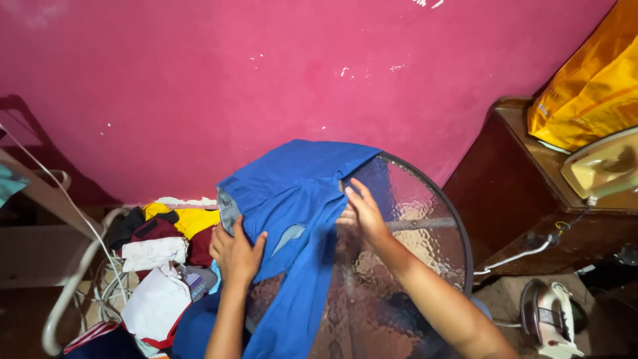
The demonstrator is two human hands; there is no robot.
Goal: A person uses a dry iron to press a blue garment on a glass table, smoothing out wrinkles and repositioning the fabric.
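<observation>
On round glass table (425, 226), blue garment (299, 199) lay draped, left hand (236, 256) gripped its edge, right hand (362, 213) pinched fabric, clothes pile (163, 252) beside.

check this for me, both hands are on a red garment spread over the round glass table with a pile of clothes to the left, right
Not quite: the garment is blue, not red. The head view shows the left hand and right hand on it as it lies over the round glass table, and the pile of clothes does sit to the left.
</observation>
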